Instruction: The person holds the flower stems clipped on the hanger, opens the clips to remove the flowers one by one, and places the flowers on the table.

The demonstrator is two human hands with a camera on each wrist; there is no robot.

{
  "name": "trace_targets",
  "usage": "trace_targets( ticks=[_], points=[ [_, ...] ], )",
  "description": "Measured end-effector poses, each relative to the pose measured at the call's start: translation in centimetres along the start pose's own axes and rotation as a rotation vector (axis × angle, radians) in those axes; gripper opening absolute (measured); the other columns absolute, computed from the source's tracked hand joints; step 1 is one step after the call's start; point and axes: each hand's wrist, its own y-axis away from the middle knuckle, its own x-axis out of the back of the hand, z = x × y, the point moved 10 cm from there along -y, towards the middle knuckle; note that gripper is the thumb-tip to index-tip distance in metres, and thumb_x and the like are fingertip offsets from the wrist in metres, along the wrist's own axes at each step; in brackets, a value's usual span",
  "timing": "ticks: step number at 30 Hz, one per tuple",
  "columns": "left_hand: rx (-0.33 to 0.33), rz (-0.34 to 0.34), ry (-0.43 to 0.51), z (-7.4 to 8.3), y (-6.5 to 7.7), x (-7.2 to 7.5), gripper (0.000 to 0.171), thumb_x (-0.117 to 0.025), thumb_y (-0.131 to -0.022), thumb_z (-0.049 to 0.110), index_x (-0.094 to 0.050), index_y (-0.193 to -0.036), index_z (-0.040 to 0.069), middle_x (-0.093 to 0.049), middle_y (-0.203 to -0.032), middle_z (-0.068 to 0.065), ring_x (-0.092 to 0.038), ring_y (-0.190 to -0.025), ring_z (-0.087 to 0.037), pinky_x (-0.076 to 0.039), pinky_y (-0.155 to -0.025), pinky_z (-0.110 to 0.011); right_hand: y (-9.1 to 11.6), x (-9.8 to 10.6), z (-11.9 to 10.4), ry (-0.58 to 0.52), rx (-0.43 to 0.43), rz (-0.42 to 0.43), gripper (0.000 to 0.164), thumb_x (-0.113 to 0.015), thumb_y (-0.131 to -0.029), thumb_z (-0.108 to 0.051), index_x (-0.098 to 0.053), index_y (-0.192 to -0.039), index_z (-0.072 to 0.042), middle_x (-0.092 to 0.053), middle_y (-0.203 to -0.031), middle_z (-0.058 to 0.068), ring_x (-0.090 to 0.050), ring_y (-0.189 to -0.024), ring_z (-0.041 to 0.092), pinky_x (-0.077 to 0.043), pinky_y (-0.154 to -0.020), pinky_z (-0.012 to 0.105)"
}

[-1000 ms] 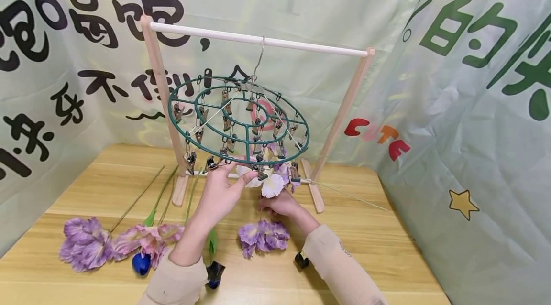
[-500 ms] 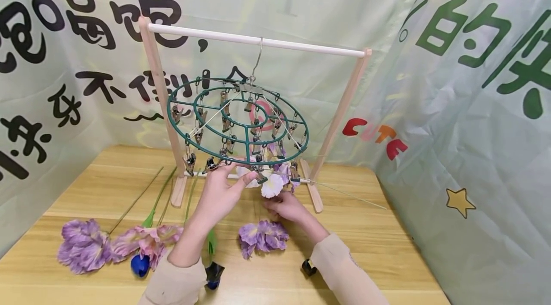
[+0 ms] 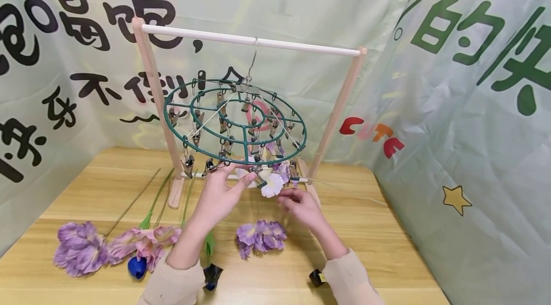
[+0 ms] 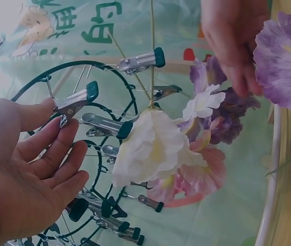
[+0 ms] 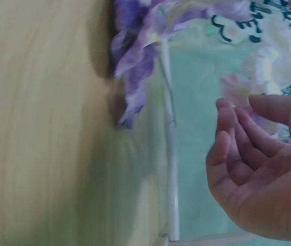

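Observation:
A round green clip hanger (image 3: 245,149) hangs by its hook, with many metal clips on short chains. My left hand (image 3: 219,195) is at its front edge, and in the left wrist view its thumb and fingers pinch a green-tipped clip (image 4: 76,102). Nothing sits in that clip's tips. White artificial flowers (image 4: 153,148) hang upside down beyond it, beside pink (image 4: 204,169) and purple blooms (image 4: 227,113). My right hand (image 3: 303,207) is just right of the white petals. Its fingers are loosely bent and hold nothing in the right wrist view (image 5: 258,159).
The hanger's rack has a white rod (image 3: 301,47) and wooden legs. On the table (image 3: 370,247) lie a purple flower (image 3: 260,238) in front, and purple (image 3: 82,250), pink (image 3: 150,243) and blue (image 3: 137,267) flowers at left. Printed cloth (image 3: 310,4) hangs behind.
My right hand has moved right from beneath the white flower, its fingers coming away from the stem area. The left hand stays at the clip. The head view has shifted slightly.

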Motion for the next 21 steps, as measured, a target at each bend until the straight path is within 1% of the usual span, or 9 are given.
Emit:
trace_targets(
  ticks=[2, 4, 6, 7, 9, 13, 15, 20, 21],
  points=[
    [-0.016, -0.005, -0.003, 0.2, 0.0, -0.1, 0.047, -0.072, -0.099, 0.039, -0.07, -0.131, 0.005, -0.071, -0.122, -0.022, -0.053, -0.059, -0.021, -0.05, -0.106, -0.054, 0.4, 0.8, -0.4, -0.048, 0.008, 0.059, 0.02, -0.066, -0.099, -0.004, -0.072, -0.114, 0.007, -0.075, -0.103, 0.025, -0.067, -0.075, 0.026, -0.057, -0.065, 0.028],
    [-0.035, -0.006, 0.0, 0.5, 0.0, -0.3, 0.04, -0.072, -0.099, 0.038, -0.072, -0.128, 0.011, -0.073, -0.116, -0.016, -0.063, -0.074, -0.025, -0.05, -0.103, -0.055, 0.9, 1.6, -0.7, -0.095, 0.019, 0.127, 0.018, -0.067, -0.099, -0.004, -0.073, -0.112, 0.006, -0.075, -0.1, 0.022, -0.064, -0.071, 0.018, -0.055, -0.062, 0.025],
    [-0.052, -0.004, 0.009, 0.9, 0.1, -0.5, 0.036, -0.072, -0.099, 0.035, -0.073, -0.127, 0.014, -0.07, -0.131, -0.012, -0.067, -0.104, -0.031, -0.048, -0.105, -0.057, 1.3, 2.4, -0.8, -0.147, 0.024, 0.202, 0.016, -0.067, -0.099, -0.005, -0.073, -0.111, 0.005, -0.075, -0.098, 0.021, -0.064, -0.07, 0.018, -0.054, -0.06, 0.024],
    [-0.054, -0.005, 0.017, 1.0, 0.2, -0.7, 0.034, -0.073, -0.099, 0.034, -0.072, -0.128, 0.015, -0.07, -0.132, -0.011, -0.067, -0.104, -0.032, -0.048, -0.105, -0.057, 1.5, 2.7, -0.8, -0.176, 0.029, 0.242, 0.016, -0.068, -0.099, -0.005, -0.073, -0.111, 0.005, -0.075, -0.098, 0.021, -0.064, -0.069, 0.018, -0.053, -0.06, 0.023],
    [-0.072, -0.005, 0.035, 1.3, 0.3, -1.0, 0.032, -0.074, -0.099, 0.03, -0.072, -0.128, 0.015, -0.069, -0.133, -0.008, -0.063, -0.118, -0.033, -0.045, -0.108, -0.057, 2.0, 3.4, -1.1, -0.249, 0.046, 0.325, 0.018, -0.067, -0.099, -0.005, -0.071, -0.113, 0.006, -0.075, -0.097, 0.02, -0.063, -0.069, 0.016, -0.053, -0.06, 0.021],
    [-0.117, -0.017, 0.068, 2.1, 0.8, -1.9, 0.031, -0.072, -0.1, 0.024, -0.07, -0.129, 0.014, -0.067, -0.133, -0.003, -0.061, -0.122, -0.028, -0.043, -0.112, -0.053, 2.9, 4.6, -1.8, -0.381, 0.111, 0.467, 0.02, -0.067, -0.099, -0.004, -0.069, -0.115, 0.007, -0.074, -0.099, 0.021, -0.062, -0.071, 0.013, -0.053, -0.06, 0.021],
    [-0.14, -0.02, 0.081, 2.5, 1.0, -2.2, 0.03, -0.072, -0.1, 0.022, -0.069, -0.129, 0.012, -0.066, -0.13, -0.002, -0.057, -0.13, -0.024, -0.043, -0.113, -0.051, 3.3, 5.2, -2.0, -0.413, 0.138, 0.53, 0.019, -0.066, -0.1, -0.004, -0.068, -0.116, 0.006, -0.073, -0.099, 0.016, -0.062, -0.072, 0.013, -0.052, -0.061, 0.021],
    [-0.187, 0.001, 0.089, 3.1, 1.5, -2.5, 0.032, -0.073, -0.099, 0.017, -0.068, -0.129, 0.01, -0.065, -0.129, 0.001, -0.058, -0.128, -0.021, -0.044, -0.112, -0.049, 4.0, 6.3, -2.4, -0.478, 0.193, 0.644, 0.022, -0.064, -0.102, -0.006, -0.065, -0.12, 0.006, -0.073, -0.1, 0.005, -0.062, -0.077, 0.012, -0.053, -0.063, 0.02],
    [-0.198, 0.006, 0.086, 3.2, 1.6, -2.5, 0.032, -0.073, -0.098, 0.016, -0.068, -0.129, 0.01, -0.065, -0.129, 0.001, -0.058, -0.128, -0.021, -0.044, -0.112, -0.049, 4.2, 6.5, -2.5, -0.497, 0.206, 0.662, 0.022, -0.064, -0.102, -0.005, -0.065, -0.12, 0.007, -0.073, -0.101, 0.005, -0.062, -0.077, 0.012, -0.053, -0.063, 0.02]
  ],
)
